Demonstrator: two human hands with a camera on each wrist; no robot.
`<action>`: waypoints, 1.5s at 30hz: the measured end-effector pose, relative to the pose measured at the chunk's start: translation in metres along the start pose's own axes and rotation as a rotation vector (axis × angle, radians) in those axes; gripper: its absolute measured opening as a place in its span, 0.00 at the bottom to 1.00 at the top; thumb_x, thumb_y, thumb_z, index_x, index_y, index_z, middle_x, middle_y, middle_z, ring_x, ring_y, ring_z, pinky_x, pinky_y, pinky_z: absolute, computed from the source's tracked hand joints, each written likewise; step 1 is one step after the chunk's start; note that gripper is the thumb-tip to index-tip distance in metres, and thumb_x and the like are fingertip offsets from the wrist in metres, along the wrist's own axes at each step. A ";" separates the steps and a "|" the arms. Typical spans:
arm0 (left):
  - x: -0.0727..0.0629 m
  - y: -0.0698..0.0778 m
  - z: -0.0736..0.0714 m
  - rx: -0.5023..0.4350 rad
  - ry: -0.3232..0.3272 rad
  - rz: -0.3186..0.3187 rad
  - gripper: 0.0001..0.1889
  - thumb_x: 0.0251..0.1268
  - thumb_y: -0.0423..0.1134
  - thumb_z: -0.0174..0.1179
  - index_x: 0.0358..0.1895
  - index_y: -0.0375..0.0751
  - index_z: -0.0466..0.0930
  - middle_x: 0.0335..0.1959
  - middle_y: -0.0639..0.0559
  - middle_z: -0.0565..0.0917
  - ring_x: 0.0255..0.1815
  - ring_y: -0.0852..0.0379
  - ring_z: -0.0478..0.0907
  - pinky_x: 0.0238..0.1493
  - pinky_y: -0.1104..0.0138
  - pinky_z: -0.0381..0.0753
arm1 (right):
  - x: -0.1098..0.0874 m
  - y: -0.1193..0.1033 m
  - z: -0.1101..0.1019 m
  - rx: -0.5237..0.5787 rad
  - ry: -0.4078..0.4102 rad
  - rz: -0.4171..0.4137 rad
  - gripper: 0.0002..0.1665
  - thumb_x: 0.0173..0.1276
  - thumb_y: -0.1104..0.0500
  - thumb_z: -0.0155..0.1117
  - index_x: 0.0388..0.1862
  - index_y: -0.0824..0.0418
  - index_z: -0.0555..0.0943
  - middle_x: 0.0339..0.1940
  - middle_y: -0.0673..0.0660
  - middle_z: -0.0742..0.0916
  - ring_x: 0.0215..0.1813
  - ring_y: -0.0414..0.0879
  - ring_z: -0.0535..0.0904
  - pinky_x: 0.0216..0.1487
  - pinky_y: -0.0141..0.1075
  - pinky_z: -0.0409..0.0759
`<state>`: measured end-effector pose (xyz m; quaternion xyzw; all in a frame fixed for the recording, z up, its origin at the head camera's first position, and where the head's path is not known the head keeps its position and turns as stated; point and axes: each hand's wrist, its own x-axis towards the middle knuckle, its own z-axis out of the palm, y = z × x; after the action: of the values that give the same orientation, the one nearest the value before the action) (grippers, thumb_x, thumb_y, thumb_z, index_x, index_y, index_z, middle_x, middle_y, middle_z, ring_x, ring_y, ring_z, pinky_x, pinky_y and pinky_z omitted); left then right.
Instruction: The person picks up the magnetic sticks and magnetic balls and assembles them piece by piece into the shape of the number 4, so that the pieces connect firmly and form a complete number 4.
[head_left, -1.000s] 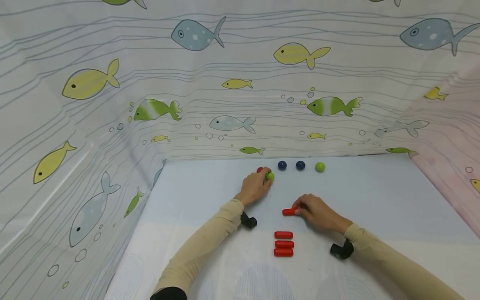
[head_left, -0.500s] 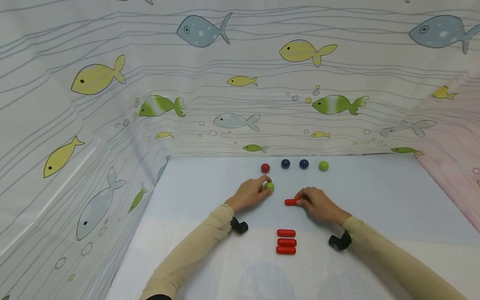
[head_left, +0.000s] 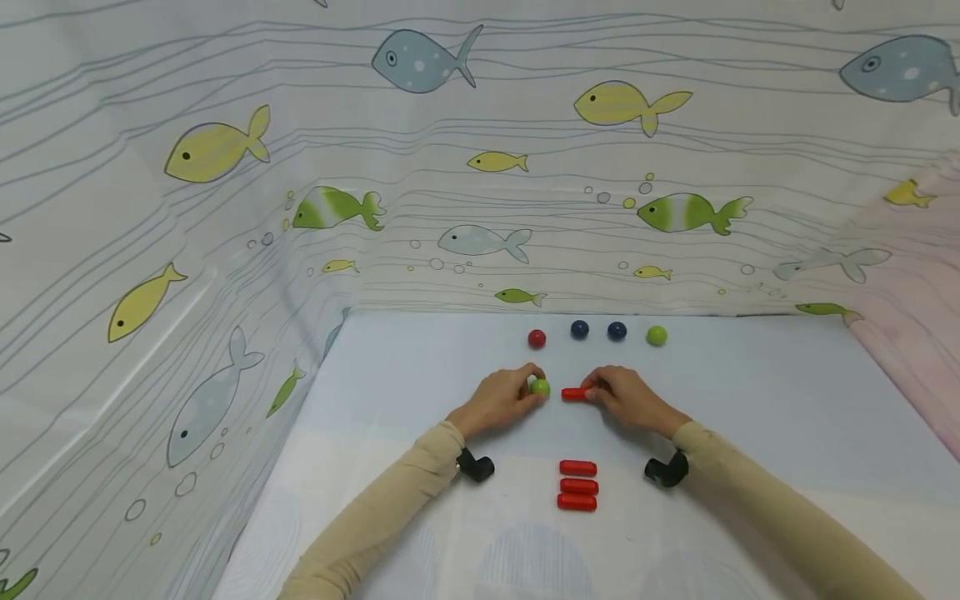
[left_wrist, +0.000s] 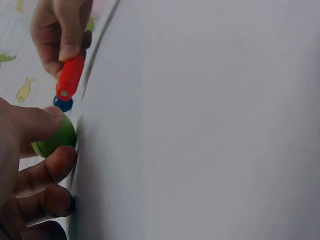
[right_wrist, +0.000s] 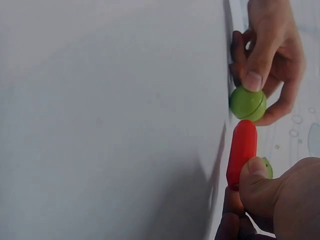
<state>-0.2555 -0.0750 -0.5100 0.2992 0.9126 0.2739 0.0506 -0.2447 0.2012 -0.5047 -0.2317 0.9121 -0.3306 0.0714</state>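
Note:
Between thumb and fingers, my left hand (head_left: 501, 402) pinches a green ball (head_left: 540, 388); the left wrist view shows the thumb on top of this ball (left_wrist: 61, 137). My right hand (head_left: 630, 400) pinches one end of a red stick (head_left: 574, 394), whose free end points left at the ball. A small gap parts the stick from the ball in the head view. In the right wrist view the red stick (right_wrist: 242, 152) stands just below the green ball (right_wrist: 248, 104), and a groove runs across the ball.
Nearer the front lie several red sticks (head_left: 578, 486) stacked in a column. Along the back edge of the white table (head_left: 420, 358) sit a red ball (head_left: 537, 338), two dark blue balls (head_left: 580, 329) and another green ball (head_left: 657, 336). A fish-print curtain (head_left: 480, 200) rises behind.
My left hand has drawn the green ball away from the red ball, toward the front. My right hand has carried the red stick slightly farther back, so the two are now nearly level.

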 end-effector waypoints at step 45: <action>-0.015 -0.014 0.009 -0.149 0.104 -0.029 0.15 0.74 0.43 0.67 0.60 0.49 0.83 0.30 0.57 0.84 0.25 0.67 0.70 0.30 0.72 0.67 | -0.012 0.090 -0.088 -0.309 0.386 0.214 0.41 0.76 0.53 0.69 0.79 0.68 0.66 0.70 0.84 0.70 0.69 0.79 0.64 0.64 0.73 0.68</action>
<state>-0.2478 -0.0885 -0.5263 0.2668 0.8953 0.3556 0.0291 -0.2930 0.3175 -0.4945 -0.0747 0.9678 -0.2160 -0.1053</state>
